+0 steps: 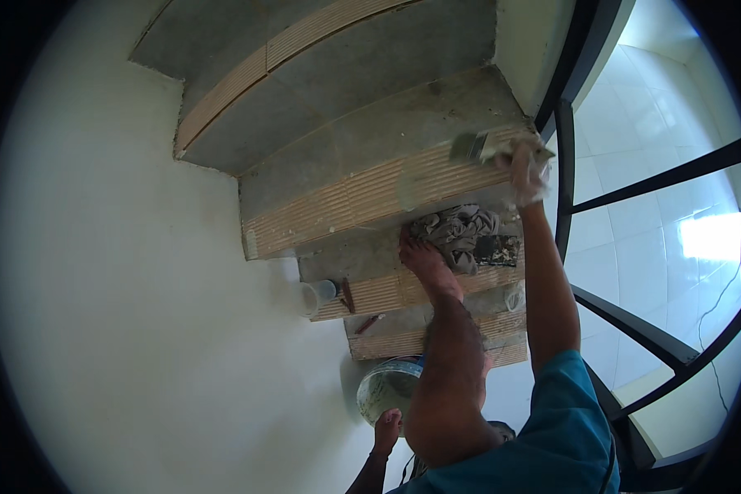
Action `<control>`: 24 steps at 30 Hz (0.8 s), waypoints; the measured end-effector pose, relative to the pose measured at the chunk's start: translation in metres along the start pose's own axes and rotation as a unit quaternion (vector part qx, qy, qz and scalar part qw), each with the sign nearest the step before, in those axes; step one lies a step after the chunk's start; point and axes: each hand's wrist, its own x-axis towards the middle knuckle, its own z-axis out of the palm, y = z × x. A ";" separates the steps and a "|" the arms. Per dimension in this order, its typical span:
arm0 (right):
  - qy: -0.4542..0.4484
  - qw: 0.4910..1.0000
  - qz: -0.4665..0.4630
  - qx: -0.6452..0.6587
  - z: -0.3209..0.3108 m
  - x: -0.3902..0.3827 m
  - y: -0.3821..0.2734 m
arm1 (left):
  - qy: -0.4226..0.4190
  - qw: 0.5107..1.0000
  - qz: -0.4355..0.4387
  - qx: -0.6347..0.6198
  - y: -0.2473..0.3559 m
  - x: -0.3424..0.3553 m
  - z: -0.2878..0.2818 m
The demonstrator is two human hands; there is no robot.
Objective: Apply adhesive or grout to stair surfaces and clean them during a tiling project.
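Note:
My right hand [525, 171], smeared with white and blurred, is closed round a paintbrush [487, 148] with a light handle and a dark end. The brush is over the ribbed tan edge [370, 196] of a grey stair tread, near its right end. A pale damp-looking patch marks that edge to the left of the brush. Low in the view, my left hand [387, 432] is curled shut in front of a bucket [364, 393] with a pale residue inside. Whether it holds anything is hidden.
My bare foot [424, 259] rests on a lower step beside a crumpled grey cloth [461, 229] and a dark, stained flat piece [497, 249]. A clear plastic tub [314, 296] stands by the white wall [140, 288]. A black metal railing [565, 181] runs along the right.

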 end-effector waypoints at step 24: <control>-0.193 0.735 -0.043 -0.648 0.034 0.031 0.022 | 0.027 0.996 -0.055 -0.062 -0.056 0.002 0.008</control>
